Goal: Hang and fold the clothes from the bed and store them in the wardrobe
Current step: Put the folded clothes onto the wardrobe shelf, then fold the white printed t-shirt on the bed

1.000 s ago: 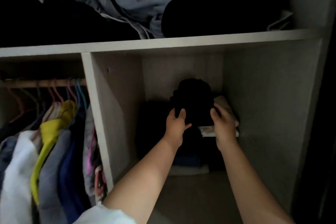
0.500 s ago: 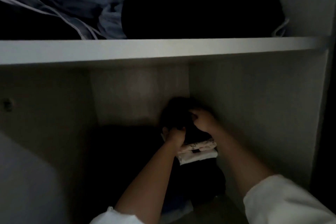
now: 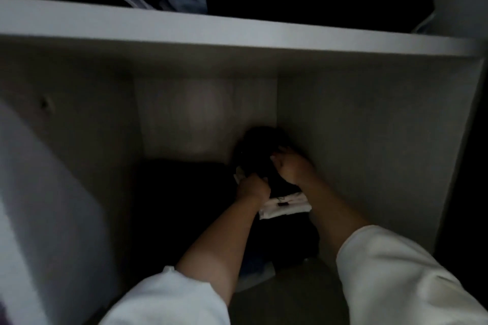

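Gripping the dark folded garment (image 3: 260, 152) at its near edge, left hand (image 3: 253, 188) and right hand (image 3: 291, 166) seemingly clamp it atop the far-right stack (image 3: 284, 204).

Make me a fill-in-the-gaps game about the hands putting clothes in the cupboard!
1. Both hands, the left hand and the right hand, hold a folded garment coloured ____.
2. That garment sits on top of a folded piece coloured ____.
3. The stack stands in the back ____ corner of the compartment.
4. The shelf above the hands holds ____.

Missing words: black; white; right; clothes
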Demonstrator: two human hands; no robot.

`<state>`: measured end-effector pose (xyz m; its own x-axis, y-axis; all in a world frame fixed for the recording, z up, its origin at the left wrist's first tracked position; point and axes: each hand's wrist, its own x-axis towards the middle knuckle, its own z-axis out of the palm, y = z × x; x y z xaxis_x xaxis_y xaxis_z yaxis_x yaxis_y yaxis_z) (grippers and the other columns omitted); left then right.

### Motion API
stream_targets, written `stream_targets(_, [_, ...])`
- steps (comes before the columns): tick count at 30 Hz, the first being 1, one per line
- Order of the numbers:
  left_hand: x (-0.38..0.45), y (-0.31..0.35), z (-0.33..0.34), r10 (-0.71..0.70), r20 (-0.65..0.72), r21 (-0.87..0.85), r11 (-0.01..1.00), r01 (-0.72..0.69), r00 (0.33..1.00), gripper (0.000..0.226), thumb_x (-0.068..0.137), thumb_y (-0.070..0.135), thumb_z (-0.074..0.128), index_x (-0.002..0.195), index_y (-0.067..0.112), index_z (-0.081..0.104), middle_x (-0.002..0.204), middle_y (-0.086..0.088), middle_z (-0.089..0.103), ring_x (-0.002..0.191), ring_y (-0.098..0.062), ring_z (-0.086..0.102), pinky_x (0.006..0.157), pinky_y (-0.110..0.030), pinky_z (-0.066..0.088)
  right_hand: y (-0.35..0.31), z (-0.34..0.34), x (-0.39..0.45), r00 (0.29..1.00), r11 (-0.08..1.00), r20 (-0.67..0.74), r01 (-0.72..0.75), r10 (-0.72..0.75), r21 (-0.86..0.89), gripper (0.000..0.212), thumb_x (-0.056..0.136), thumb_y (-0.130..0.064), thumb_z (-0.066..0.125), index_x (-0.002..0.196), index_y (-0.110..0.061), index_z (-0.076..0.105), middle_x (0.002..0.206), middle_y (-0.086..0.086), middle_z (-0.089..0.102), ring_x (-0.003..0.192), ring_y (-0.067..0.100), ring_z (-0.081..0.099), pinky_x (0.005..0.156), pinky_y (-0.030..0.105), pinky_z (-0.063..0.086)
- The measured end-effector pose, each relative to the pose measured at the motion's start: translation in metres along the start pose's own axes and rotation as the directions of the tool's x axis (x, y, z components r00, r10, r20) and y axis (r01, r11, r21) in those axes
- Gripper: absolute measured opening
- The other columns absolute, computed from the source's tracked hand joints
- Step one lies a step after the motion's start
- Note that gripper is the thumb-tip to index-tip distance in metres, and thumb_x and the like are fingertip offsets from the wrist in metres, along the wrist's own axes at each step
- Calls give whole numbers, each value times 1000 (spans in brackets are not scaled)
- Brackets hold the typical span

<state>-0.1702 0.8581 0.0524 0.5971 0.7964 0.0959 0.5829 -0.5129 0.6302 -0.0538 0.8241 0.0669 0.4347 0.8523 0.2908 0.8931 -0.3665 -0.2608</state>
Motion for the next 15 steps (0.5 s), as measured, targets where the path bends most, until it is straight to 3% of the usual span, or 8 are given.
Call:
stream_targets(3, [-9, -2, -5, 28, -88, 95, 995, -20, 996, 42, 100, 24, 31, 132, -3, 41, 144, -26, 30, 130, -37, 35, 103, -35, 35, -4, -6, -26, 971, 1000, -239, 26, -27, -9, 65, 93, -41, 14, 125, 0, 53, 130, 19, 53, 116, 30, 51, 90, 29, 38])
stream_targets(5, [-20, 0, -11, 87, -135, 182, 981, -61, 987, 38, 98, 22, 35, 127, -2, 45, 134, -25, 41, 123, -36, 43, 96, -35, 39, -3, -12, -47, 963, 1000, -270, 10, -14, -15, 58, 92, -36, 22, 121, 1, 56, 123, 20, 57, 109, 31, 55, 85, 31, 40])
stream_targets(8, [-42, 3, -21, 238, -189, 352, 922, -160, 953, 33, 94, 14, 40, 123, -1, 48, 128, -21, 47, 119, -34, 45, 91, -36, 41, -6, -24, -80, 963, 999, -270, -16, 1, -51, 39, 97, -19, 40, 131, -4, 48, 131, 17, 52, 115, 30, 53, 91, 31, 42])
stream_targets(12, [-89, 4, -28, 403, -113, 624, 740, -251, 908, 33, 90, 15, 47, 122, 5, 48, 127, -15, 47, 118, -29, 42, 86, -35, 42, -7, -36, -136, 966, 993, -258, -49, 19, -111, 41, 91, -21, 39, 125, -4, 53, 121, 21, 56, 107, 34, 55, 85, 36, 47])
stream_targets(15, [-131, 7, -31, 450, -42, 728, 625, -281, 892, 36, 90, 17, 48, 125, 7, 47, 128, -14, 45, 118, -29, 40, 89, -34, 40, -11, -46, -191, 967, 988, -251, -75, 39, -137, 34, 91, -20, 40, 116, -5, 57, 115, 19, 56, 105, 32, 54, 81, 33, 45])
